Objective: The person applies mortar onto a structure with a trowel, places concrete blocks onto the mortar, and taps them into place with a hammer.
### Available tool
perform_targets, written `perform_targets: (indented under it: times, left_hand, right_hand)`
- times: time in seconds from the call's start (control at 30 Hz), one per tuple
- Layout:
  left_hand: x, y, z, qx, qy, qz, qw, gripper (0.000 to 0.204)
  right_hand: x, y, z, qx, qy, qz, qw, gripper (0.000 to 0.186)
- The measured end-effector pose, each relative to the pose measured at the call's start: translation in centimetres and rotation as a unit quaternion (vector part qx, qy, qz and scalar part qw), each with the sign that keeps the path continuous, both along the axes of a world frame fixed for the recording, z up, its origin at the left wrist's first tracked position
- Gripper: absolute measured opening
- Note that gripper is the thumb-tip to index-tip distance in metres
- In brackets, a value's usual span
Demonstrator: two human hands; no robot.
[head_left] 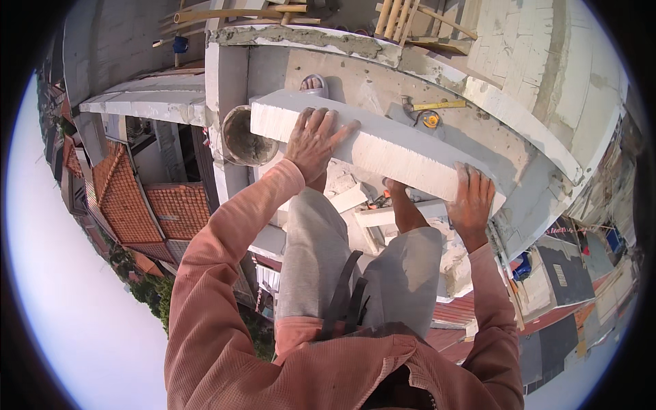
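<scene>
A long white aerated concrete block [369, 145] lies across in front of me, slanting down toward the right. My left hand [318, 140] is on its left part, fingers spread over the upper edge. Near the right end, my right hand [471, 198] grips the block with its fingers over the edge. Both hands are dusty, and the undersides of the block and the thumbs are partly hidden. A round bucket [232, 137] with grey mortar stands just left of the block. Beyond the block lies a yellow tape measure [430, 120].
A sandalled foot [313, 85] shows behind the block. White block pieces [348, 198] lie between my legs. Low block walls [307, 42] edge the ledge, with bamboo poles [239, 14] farther back. Tiled roofs [130, 198] lie far below on the left, past a drop.
</scene>
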State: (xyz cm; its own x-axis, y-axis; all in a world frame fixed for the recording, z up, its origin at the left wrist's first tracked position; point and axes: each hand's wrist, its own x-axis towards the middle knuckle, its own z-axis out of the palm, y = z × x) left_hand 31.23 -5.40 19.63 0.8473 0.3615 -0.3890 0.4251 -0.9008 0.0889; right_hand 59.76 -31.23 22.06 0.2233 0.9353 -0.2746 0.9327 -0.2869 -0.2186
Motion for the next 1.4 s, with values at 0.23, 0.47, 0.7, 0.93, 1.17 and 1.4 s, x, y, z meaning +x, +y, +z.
perform_targets:
  times: [0.23, 0.47, 0.7, 0.93, 1.17, 1.4]
  left_hand:
    - [-6.2, 17.8, -0.7, 0.017, 0.028, 0.043, 0.999, 0.066]
    - [-10.9, 30.3, -5.7, 0.04, 0.047, 0.08, 0.995, 0.08]
    - [-15.0, 35.5, -8.1, 0.051, 0.076, 0.067, 0.994, 0.062]
    - [-15.3, 38.0, -9.3, 0.053, 0.075, 0.047, 0.995, 0.062]
    - [-15.8, 38.7, -10.1, 0.044, 0.084, 0.048, 0.994, 0.072]
    - [-15.4, 38.5, -10.3, 0.04, 0.089, 0.051, 0.994, 0.067]
  right_hand:
    - [-5.7, 19.4, -4.0, 0.022, 0.027, 0.007, 0.999, 0.078]
    - [-10.5, 33.1, -9.0, 0.025, -0.013, 0.029, 0.999, 0.084]
    - [-13.9, 38.9, -10.8, 0.011, -0.023, 0.054, 0.998, 0.086]
    - [-15.3, 40.6, -11.5, 0.002, -0.009, 0.026, 1.0, 0.075]
    - [-15.8, 41.5, -11.7, -0.01, -0.021, 0.031, 0.999, 0.076]
    - [-15.8, 41.1, -12.0, -0.026, -0.03, 0.034, 0.999, 0.078]
